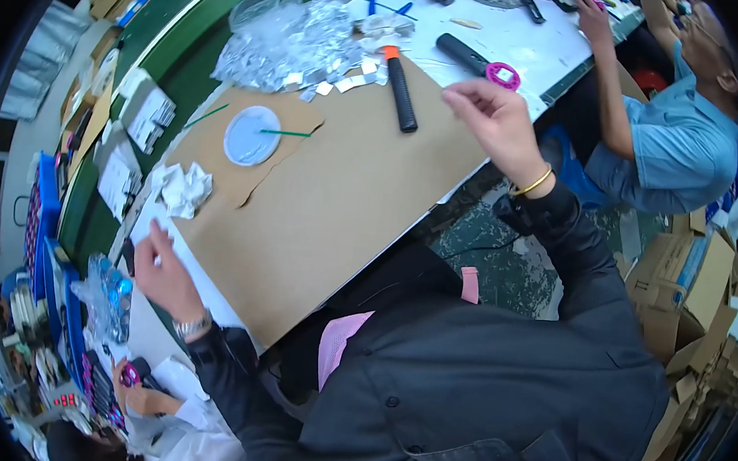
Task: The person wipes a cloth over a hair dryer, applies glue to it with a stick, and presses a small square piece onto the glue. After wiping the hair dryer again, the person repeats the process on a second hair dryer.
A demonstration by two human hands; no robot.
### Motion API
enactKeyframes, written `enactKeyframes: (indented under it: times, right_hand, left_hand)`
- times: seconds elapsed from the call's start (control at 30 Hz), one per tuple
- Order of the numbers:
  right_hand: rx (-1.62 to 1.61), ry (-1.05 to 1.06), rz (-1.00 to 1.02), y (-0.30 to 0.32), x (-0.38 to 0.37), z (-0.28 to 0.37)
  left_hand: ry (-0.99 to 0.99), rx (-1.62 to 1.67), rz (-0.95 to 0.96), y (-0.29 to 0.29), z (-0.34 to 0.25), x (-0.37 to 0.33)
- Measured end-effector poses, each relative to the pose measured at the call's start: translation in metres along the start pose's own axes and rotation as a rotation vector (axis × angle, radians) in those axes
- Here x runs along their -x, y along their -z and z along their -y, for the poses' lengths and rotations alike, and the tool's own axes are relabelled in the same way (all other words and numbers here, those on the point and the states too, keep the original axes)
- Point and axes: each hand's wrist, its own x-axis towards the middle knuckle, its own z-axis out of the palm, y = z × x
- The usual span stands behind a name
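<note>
My left hand (166,277) hovers at the left edge of the brown cardboard sheet (337,193), fingers loosely bent and apart, with nothing visible in them. My right hand (500,124) is raised over the sheet's right corner, loosely curled with a gap between thumb and fingers, apparently holding nothing. Just beyond it lies a black-handled tool (463,54) with a pink ring-shaped head (502,75). A hammer (400,90) with a black grip and orange neck rests at the sheet's far edge. A round white lid (251,136) holds pale paste, with a thin green stick (286,133) across it.
Clear plastic bags (288,42) and small silvery squares (350,82) lie at the far edge. Crumpled white tissue (183,190) sits at left. Co-workers sit close on both sides: one in a blue shirt (687,156), another in white (196,447). Cardboard boxes (669,271) stand at right.
</note>
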Motion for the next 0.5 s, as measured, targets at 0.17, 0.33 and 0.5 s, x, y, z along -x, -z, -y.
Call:
enactKeyframes:
  times: [0.17,0.33,0.5]
  right_hand:
    - [0.421,0.183,-0.226,0.042,-0.020,-0.012]
    - [0.970,0.447,-0.208,0.031,-0.049,-0.026]
    - [1.354,0.161,-0.043,0.018,-0.079,-0.063]
  left_hand:
    - [-0.002,-0.131,-0.084,0.022,-0.034,0.037]
    - [0.094,0.029,-0.024,0.020,-0.049,0.071]
    - [0.221,0.300,0.214,0.028,-0.070,0.093]
